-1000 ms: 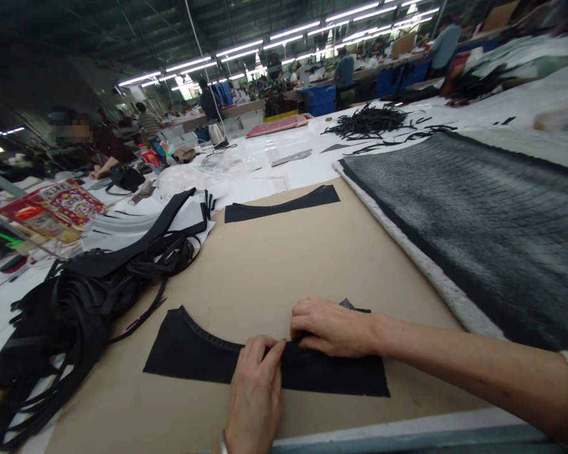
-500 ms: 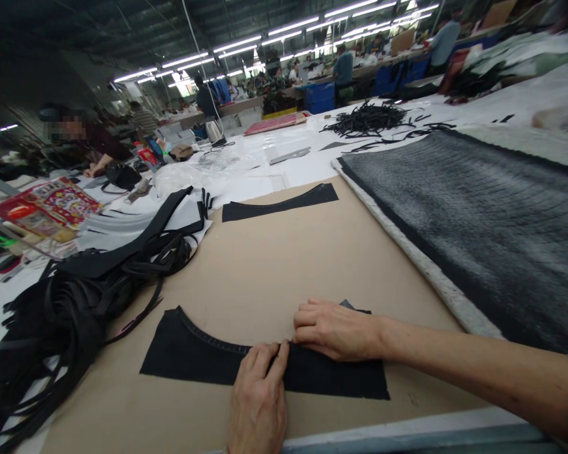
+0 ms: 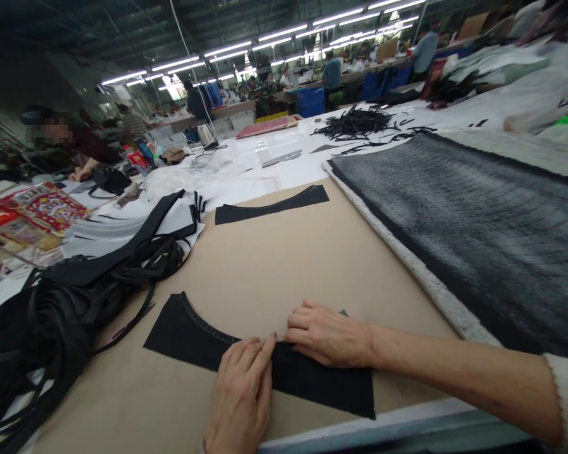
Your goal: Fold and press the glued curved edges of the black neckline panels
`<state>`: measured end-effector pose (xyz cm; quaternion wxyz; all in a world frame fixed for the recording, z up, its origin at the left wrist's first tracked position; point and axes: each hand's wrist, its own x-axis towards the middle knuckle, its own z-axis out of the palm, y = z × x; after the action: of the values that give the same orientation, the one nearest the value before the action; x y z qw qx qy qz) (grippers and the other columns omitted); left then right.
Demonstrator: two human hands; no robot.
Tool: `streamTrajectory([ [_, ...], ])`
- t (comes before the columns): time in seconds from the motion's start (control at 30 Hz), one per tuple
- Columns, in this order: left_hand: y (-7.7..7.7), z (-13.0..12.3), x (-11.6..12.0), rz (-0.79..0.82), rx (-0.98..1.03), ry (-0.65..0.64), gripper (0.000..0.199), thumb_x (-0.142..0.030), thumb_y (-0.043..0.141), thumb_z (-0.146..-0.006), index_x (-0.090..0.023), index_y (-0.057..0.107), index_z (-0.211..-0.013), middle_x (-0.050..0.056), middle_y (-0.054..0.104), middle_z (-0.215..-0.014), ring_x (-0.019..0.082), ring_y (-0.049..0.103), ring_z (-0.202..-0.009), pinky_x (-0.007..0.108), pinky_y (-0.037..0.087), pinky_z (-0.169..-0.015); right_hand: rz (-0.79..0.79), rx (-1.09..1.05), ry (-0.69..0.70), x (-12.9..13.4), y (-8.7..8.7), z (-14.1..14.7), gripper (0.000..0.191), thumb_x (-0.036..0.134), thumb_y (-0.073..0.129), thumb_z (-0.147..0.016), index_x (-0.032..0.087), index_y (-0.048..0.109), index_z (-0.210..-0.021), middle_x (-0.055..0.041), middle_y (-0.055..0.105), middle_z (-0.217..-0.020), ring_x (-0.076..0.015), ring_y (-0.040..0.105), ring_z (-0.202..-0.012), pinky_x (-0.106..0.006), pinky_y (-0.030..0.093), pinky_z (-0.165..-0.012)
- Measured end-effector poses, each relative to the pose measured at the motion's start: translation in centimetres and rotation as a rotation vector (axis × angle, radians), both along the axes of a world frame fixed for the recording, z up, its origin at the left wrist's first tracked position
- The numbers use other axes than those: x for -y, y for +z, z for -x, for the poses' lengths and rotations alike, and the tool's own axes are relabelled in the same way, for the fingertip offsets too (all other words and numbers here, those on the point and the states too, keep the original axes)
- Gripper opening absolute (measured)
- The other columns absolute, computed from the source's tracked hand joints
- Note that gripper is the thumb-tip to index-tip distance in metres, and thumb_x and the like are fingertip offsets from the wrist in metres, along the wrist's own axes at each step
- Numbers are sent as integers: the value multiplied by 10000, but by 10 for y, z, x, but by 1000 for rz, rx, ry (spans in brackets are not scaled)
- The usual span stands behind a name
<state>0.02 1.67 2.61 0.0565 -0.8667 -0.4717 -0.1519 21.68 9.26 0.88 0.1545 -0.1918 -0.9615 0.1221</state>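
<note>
A curved black material piece (image 3: 189, 334) lies on the tan board in front of me, its concave upper edge turned over in small notched pleats on the left. My left hand (image 3: 241, 391) presses near the middle of that edge, fingers closed together with the tips on the fold. Close beside it, my right hand (image 3: 324, 334) has its fingers curled down on the same edge and covers part of the right half. Whatever edge sits under the fingertips is hidden. Farther up the board rests a similar curved black piece (image 3: 272, 205), touched by neither hand.
Black strips (image 3: 61, 328) are heaped at the left by stacked white pieces. A dark grey sheet (image 3: 454, 221) on a pale layer borders the board (image 3: 255, 271) on the right. Black scraps (image 3: 353, 123) lie farther back. A co-worker (image 3: 85, 148) stands at the far left.
The near black piece has turned slightly clockwise, its left end rising and its right end dropping toward the board's front edge. Both hands stay on its edge. The view has shifted a little.
</note>
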Motion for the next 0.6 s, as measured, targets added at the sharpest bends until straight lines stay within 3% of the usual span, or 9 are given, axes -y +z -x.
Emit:
streamTrajectory([
  [0.1, -9, -12, 1, 26, 99, 91, 362, -93, 447, -869, -162, 548, -1210, 65, 629, -1055, 187, 540, -1011, 339, 475, -875, 11, 18, -28, 2, 1, 0, 75, 242, 538, -911, 172, 538, -938, -32, 567, -894, -173, 492, -829, -308, 308, -737],
  [0.3, -21, -22, 6, 164, 159, 109, 410, -35, 410, -843, -185, 567, -1191, 68, 607, -1035, 192, 549, -945, 359, 505, -826, 93, 42, -59, -3, 11, -4, 145, 285, 617, -876, 168, 542, -916, -28, 598, -884, -177, 533, -819, -316, 320, -718],
  [0.47, -14, -23, 2, 268, 275, 147, 323, -132, 435, -880, -193, 576, -1164, 71, 589, -1030, 185, 548, -961, 354, 498, -847, 244, 35, -42, -9, 16, -13, 203, 330, 674, -843, 172, 574, -921, -24, 624, -899, -180, 559, -847, -311, 345, -742],
  [0.6, 2, -35, -13, 501, 277, 232, 298, -130, 494, -840, -219, 612, -1099, 46, 592, -989, 192, 541, -959, 383, 472, -879, 321, 47, -69, -11, 18, -14, 161, 258, 697, -799, 173, 601, -898, -20, 634, -887, -186, 567, -840, -309, 366, -757],
])
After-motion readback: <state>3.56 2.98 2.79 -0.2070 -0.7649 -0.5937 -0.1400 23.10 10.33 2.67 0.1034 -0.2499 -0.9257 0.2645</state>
